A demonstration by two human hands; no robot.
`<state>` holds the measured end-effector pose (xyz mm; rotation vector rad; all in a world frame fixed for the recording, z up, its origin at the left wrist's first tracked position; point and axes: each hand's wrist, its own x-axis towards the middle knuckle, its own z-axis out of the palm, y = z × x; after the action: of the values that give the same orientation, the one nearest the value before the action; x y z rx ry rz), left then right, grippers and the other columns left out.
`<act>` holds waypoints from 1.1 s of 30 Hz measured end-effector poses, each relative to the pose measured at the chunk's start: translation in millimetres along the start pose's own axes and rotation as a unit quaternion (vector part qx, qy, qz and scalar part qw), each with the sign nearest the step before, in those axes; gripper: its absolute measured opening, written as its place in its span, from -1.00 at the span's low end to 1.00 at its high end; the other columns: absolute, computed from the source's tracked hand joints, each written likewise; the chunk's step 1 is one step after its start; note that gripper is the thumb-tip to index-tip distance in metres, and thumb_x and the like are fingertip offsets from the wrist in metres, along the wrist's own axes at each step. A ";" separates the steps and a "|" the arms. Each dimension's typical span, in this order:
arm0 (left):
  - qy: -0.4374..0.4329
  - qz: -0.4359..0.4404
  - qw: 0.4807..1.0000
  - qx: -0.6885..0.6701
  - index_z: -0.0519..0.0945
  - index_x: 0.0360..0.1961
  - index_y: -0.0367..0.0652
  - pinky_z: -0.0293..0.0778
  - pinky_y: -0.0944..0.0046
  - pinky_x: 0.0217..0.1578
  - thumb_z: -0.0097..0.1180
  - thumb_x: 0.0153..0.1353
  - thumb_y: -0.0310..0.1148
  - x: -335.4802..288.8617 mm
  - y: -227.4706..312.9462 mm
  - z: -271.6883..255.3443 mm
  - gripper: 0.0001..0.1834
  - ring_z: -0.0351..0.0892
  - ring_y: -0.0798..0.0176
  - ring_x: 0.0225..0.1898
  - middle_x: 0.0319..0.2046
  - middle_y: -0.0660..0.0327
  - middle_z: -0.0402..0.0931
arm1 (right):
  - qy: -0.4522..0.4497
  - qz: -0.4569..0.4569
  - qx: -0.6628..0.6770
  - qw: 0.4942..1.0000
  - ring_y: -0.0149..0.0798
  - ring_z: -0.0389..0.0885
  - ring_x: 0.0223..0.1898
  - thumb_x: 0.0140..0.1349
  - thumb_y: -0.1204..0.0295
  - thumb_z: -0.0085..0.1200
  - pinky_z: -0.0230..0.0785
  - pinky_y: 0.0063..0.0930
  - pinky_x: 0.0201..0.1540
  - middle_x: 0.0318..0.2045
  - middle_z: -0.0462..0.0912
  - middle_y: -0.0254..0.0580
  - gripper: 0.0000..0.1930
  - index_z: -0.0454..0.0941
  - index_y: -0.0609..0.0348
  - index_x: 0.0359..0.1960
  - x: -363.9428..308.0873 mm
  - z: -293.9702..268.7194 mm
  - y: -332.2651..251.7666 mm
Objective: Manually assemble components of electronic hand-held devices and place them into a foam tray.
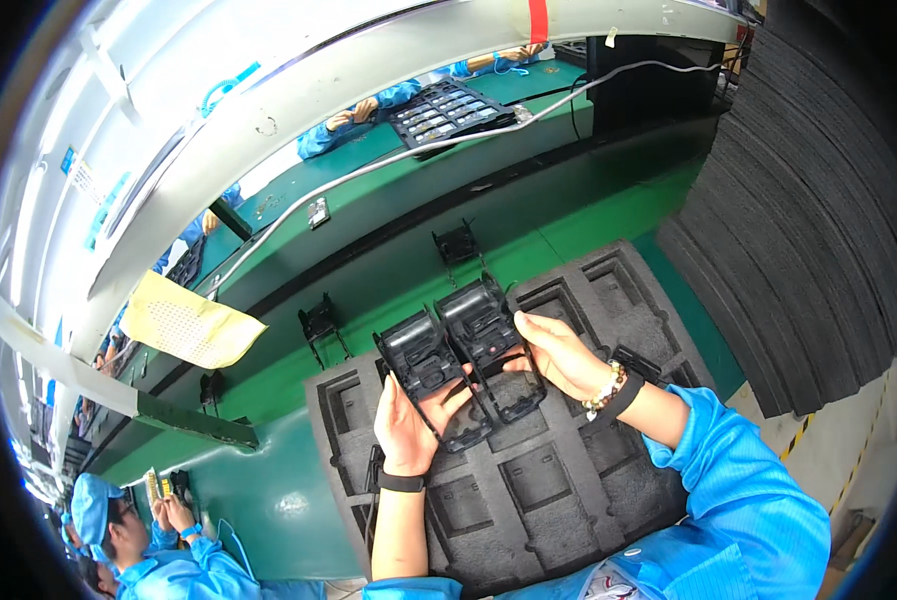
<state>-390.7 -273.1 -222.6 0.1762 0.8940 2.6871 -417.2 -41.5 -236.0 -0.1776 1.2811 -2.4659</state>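
Two black plastic frame-like parts are held up side by side over the grey-black foam tray (323,405). My left hand (408,428) grips the left black plastic frame (415,352) by its outer side, fingers reaching behind it. The right black plastic frame (476,312) is in my right hand (560,358), thumb near its upper outer edge and fingertips behind. The two frames touch or nearly touch along their inner sides. Their rounded tops point away from me and their open ends toward me. Below them, the tray shows several moulded pockets.
Several similar black frames, such as one (456,245), stand on the green bench (278,500) beyond the tray. Tall stacked foam sheets (818,200) rise at the right. A yellow sheet (190,322) hangs at left. Co-workers in blue sit at left and across the line.
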 end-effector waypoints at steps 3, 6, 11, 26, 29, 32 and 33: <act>0.002 0.001 1.000 0.014 0.22 0.36 -0.19 0.40 -0.19 0.15 -0.32 0.44 0.03 -1.3 1.8 8.7 -0.37 0.37 -0.27 0.22 0.30 -0.06 0.27 | 0.022 -0.003 0.036 0.999 -0.43 0.61 -0.15 0.48 0.15 -0.13 0.46 -0.53 -0.15 -0.13 0.65 -0.30 -0.66 0.52 0.14 -0.01 2.7 -7.3 2.9; 0.000 -0.005 1.000 0.026 0.18 0.38 -0.18 0.41 -0.13 0.16 -0.31 0.45 0.03 -1.5 0.4 10.3 -0.35 0.36 -0.25 0.23 0.35 -0.05 0.20 | 0.050 -0.006 0.040 0.998 -0.55 0.52 -0.30 0.48 0.14 -0.14 0.33 -0.66 -0.31 -0.22 0.62 -0.39 -0.69 0.52 0.10 -0.10 3.3 -10.1 8.8; -0.024 0.006 0.998 0.050 0.19 0.40 -0.10 0.43 -0.09 0.12 -0.21 0.43 0.06 -6.1 -12.2 12.5 -0.35 0.41 -0.13 0.18 0.36 -0.05 0.18 | -0.049 0.046 0.159 0.985 -0.55 0.52 -0.27 0.46 0.11 -0.11 0.35 -0.71 -0.28 -0.23 0.56 -0.32 -0.65 0.42 0.11 0.02 2.7 -12.3 18.0; 0.090 0.133 0.914 0.373 -0.19 0.48 0.07 0.63 0.35 -0.21 0.35 0.04 -0.57 -10.5 -31.7 22.8 0.14 0.52 0.30 -0.16 0.09 0.09 0.24 | -0.092 0.018 -0.019 0.995 -0.28 0.45 0.14 0.28 0.38 0.19 0.23 -0.29 0.27 0.13 0.38 -0.19 -0.20 -0.13 0.07 0.39 -7.5 10.9 7.7; 0.092 0.127 0.914 0.374 -0.19 0.48 0.07 0.61 0.36 -0.20 0.36 0.05 -0.54 -10.3 -32.7 23.5 0.14 0.52 0.31 -0.17 0.09 0.08 0.25 | -0.086 0.026 -0.010 0.996 -0.42 0.34 0.02 0.26 0.33 0.19 0.23 -0.46 0.02 0.01 0.41 -0.22 -0.23 -0.05 -0.03 0.40 -11.6 18.0 4.0; 0.095 0.115 0.913 0.379 -0.19 0.48 0.06 0.59 0.36 -0.17 0.34 0.08 -0.55 -12.0 -31.3 21.6 0.11 0.53 0.34 -0.18 0.09 0.08 0.25 | -0.091 0.032 -0.020 0.995 -0.43 0.39 0.05 0.32 0.30 0.14 0.26 -0.47 0.01 0.07 0.42 -0.23 -0.26 -0.07 0.06 0.38 -10.6 9.0 10.0; 0.099 0.110 0.920 0.363 -0.19 0.48 0.05 0.58 0.37 -0.19 0.34 0.10 -0.53 -12.4 -33.0 17.8 0.11 0.53 0.35 -0.20 0.06 0.09 0.26 | -0.094 0.028 -0.018 0.995 -0.43 0.39 0.01 0.31 0.30 0.15 0.26 -0.48 0.01 0.04 0.42 -0.24 -0.27 -0.06 0.07 0.38 -9.7 7.5 12.4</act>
<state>-367.2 -242.0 -228.5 0.1700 2.0157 2.4468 -403.0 -50.3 -241.2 -0.3678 1.2339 -2.3184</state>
